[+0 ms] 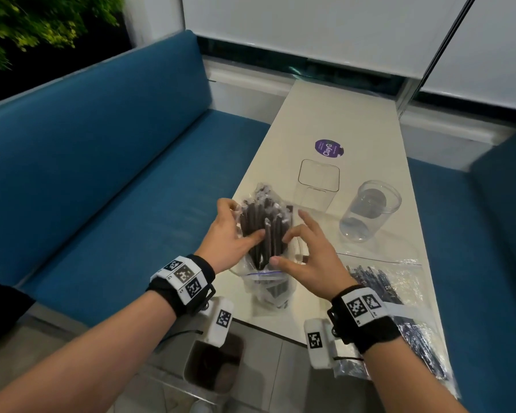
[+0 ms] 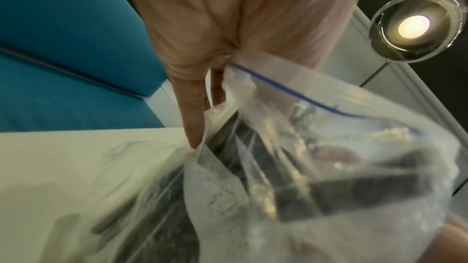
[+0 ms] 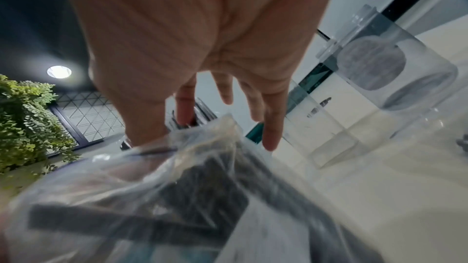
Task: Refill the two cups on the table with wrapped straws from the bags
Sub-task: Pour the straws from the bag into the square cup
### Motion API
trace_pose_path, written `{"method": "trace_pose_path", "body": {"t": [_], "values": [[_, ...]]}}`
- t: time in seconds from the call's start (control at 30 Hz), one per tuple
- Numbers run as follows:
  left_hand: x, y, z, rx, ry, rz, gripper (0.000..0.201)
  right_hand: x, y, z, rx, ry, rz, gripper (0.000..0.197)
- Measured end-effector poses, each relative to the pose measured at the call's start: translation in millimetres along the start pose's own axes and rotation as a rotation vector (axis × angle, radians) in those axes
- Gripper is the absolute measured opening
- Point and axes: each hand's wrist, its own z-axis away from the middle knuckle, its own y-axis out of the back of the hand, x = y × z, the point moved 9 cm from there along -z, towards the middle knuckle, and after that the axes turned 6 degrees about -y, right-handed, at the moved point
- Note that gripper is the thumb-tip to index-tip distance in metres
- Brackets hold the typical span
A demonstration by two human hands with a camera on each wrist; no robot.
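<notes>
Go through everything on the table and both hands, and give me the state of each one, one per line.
Square cup: upright, empty.
Round cup: upright, empty.
Zip bag: open, held over the table.
Dark straws: bundle sticking out of the bag.
Second bag: lying flat, full.
Left hand: grips the straws.
Right hand: holds the bundle's other side.

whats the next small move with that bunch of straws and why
Probably lift the straws clear of the bag and carry them toward the square cup. The left hand grips the bunch, which is half out of the bag; the right hand pinches it; both cups look empty.
</notes>
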Motion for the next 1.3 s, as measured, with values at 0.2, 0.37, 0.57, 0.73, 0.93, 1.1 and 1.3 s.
{"method": "trace_pose_path", "body": {"t": [0.2,0.37,0.57,0.73,0.93,1.1,1.3], "values": [[13,-16,11,-0.262,-0.032,0.153,0.071,4,-7,-10,0.003,-0.054,-0.07,0.05],[29,-8,18,-0.404,-0.206,-0.183,0.034,6,-4,-16,0.037,-0.085,0.004,0.036],[32,8,34,-0.181,-0.423,-0.738,0.05,9,-8,-14,0.072,-0.119,0.04,0.03],[57,0,55,-0.188,-0.815,-0.658,0.027,7,-10,-12,0.085,-0.134,0.048,0.031],[49,-15,49,-0.363,-0.775,-0.825,0.032,10,-5,-7,0.106,-0.178,0.03,0.031],[43,-28,52,-0.367,-0.844,-0.911,0.021,11,-5,-4,0.131,-0.202,-0.006,0.032],[48,-39,62,-0.369,-0.964,-1.014,0.015,14,-4,-2,0.124,-0.209,0.0,0.035]]}}
